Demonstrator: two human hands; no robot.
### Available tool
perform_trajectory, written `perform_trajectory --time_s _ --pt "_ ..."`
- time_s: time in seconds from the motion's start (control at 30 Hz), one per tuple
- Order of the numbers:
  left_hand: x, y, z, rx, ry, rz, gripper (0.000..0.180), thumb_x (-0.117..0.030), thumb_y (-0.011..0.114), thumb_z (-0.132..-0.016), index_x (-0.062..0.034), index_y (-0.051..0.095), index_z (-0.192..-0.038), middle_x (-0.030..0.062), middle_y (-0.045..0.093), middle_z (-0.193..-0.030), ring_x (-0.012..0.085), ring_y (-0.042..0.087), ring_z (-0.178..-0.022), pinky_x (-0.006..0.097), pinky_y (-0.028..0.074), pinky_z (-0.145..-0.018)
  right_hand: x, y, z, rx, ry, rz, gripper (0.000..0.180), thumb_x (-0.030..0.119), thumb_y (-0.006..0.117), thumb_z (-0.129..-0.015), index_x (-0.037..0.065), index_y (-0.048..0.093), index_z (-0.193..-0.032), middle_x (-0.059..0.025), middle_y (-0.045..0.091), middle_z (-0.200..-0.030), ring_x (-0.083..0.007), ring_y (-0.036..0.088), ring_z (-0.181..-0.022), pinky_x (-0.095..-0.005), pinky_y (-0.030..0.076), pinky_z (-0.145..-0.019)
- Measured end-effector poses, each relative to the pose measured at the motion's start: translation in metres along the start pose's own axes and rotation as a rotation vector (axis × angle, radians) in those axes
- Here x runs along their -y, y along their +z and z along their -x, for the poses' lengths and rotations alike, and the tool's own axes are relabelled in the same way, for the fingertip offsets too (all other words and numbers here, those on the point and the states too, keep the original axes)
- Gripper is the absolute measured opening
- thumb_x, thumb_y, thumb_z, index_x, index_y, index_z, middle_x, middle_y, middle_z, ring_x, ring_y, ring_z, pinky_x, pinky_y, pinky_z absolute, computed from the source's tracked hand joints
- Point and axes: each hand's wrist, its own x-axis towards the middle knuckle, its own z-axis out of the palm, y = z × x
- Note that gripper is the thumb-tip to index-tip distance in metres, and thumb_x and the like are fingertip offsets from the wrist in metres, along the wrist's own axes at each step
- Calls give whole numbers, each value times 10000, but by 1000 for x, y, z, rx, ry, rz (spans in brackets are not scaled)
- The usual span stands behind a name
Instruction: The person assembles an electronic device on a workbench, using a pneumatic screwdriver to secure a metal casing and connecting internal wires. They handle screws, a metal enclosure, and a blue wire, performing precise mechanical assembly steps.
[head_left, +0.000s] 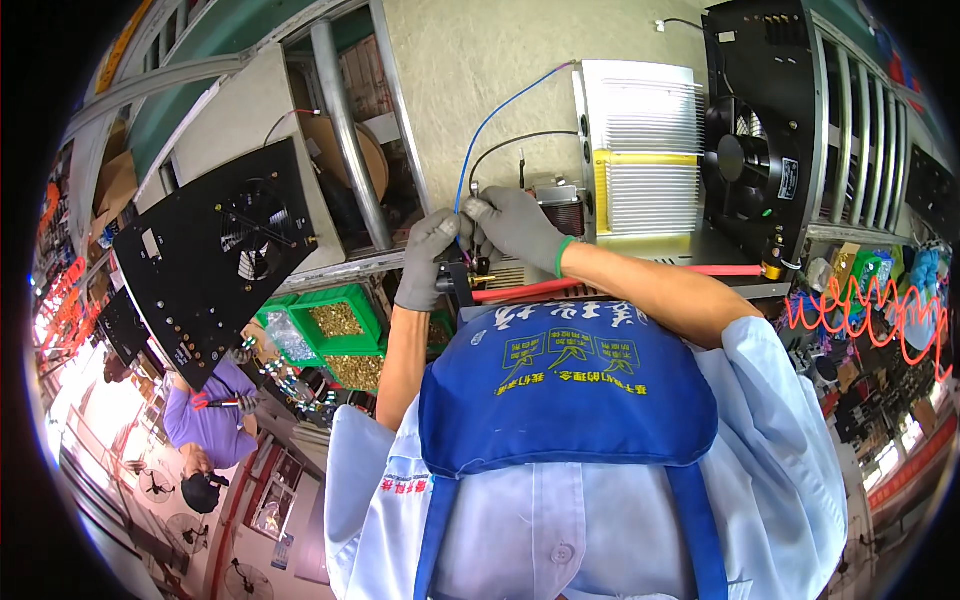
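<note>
My left hand (pixel 428 258), in a grey glove, is closed with its fingertips on a blue wire (pixel 487 122). That wire arches from the top left corner of a finned silver heat sink (pixel 650 120) down to my fingers. Close beside it, my right hand (pixel 520 232), also gloved, is closed in a pinch; what lies in its fingertips is hidden. A black wire (pixel 525 136) loops from the heat sink to a small light connector just above the right fingertips. Below my hands sits a small black fitting with a brass piece (pixel 482 279).
A black fan panel (pixel 750 150) stands right of the heat sink; another (pixel 230 240) is at the left. Green bins (pixel 335 318) hold small brass parts. A red hose (pixel 540 290) runs along the near bench edge. Another person (pixel 205 420) works at the lower left.
</note>
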Motion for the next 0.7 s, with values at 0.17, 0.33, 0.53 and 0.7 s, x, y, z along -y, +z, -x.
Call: perform_trajectory --time_s 0.17,0.33,0.53,0.7 --pt "16 -12 -3 19 6 47 362 -352 632 -986 -31 578 -829 32 544 -757 132 530 -688 285 439 -643 -1 -3 -5 10 78 -24 335 258 515 -1067 -35 623 -947 -105 663 -732 -185 663 -585 -328 553 -511" --pt "11 -7 -5 13 28 -4 370 -371 634 -985 -38 588 -832 23 551 -754 118 531 -690 272 428 -636 -6 -6 -14 -16 100 -12 353 265 520 -1062 -54 628 -955 -110 664 -709 -201 673 -583 -332 551 -506" --pt "10 -15 -4 -11 -5 -157 373 -381 616 -986 -15 658 -927 28 600 -773 105 557 -712 254 432 -655 -8 -9 -7 -131 -82 136 342 289 530 -1056 -31 617 -968 -116 665 -682 -195 678 -588 -343 541 -525" --pt "8 -12 -3 -42 7 -200 332 -315 558 -1004 -7 672 -958 26 633 -827 102 572 -764 261 444 -702 -10 4 4 -170 -508 486 331 312 512 -1051 -4 596 -1008 -207 669 -763 -363 679 -679 -461 529 -626"
